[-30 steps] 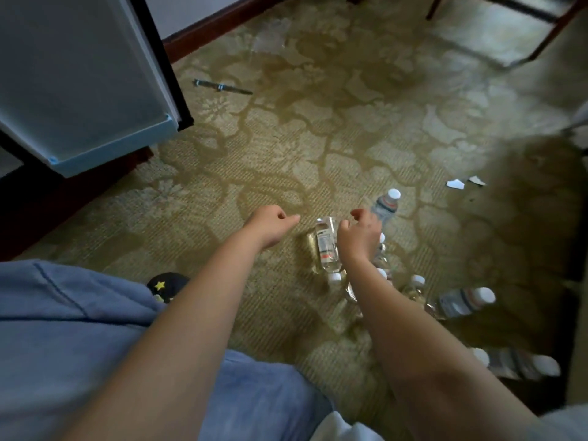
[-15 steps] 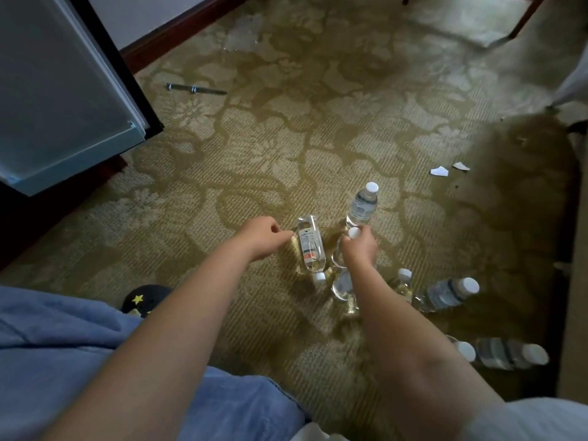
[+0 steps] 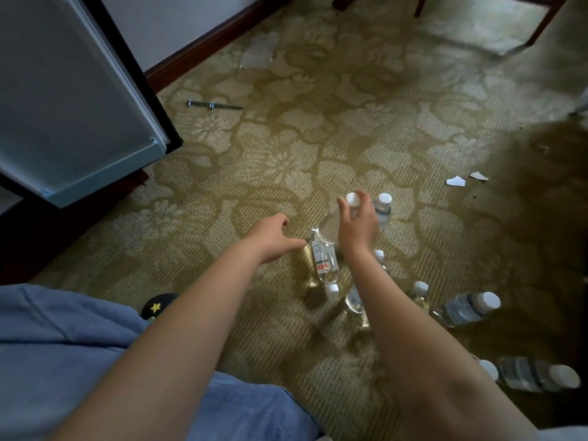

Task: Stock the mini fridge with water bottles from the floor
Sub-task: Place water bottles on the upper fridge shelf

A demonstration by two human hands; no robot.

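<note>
Right hand [image 3: 358,227] now grips a clear water bottle [image 3: 331,226] round its upper body, white cap poking out above the fingers. The bottle is tilted and looks clear of the carpet [image 3: 286,138]; half a second ago that hand was only down on a cap in the cluster, so the pick is made. Left hand [image 3: 273,238] holds nothing, its fingers loosely curled and a bit more spread than before, thumb tip just beside the labelled bottle [image 3: 323,261] lying flat with its cap toward the person, likely the next grab. A standing bottle [image 3: 383,208] is right behind the right hand. More stock lies toward the carpet's right edge: one lying bottle [image 3: 464,308] and another lying bottle [image 3: 537,375] near the lower right corner. Fridge door [image 3: 63,106] hangs open at upper left, well apart from the bottles; the shelves are not in view. Judgement: early in the stocking, one bottle in hand, several on the floor, and the next move is a carry left to the fridge. Paper scraps [image 3: 455,181] and a thin rod [image 3: 213,105] lie on the carpet, irrelevant.
</note>
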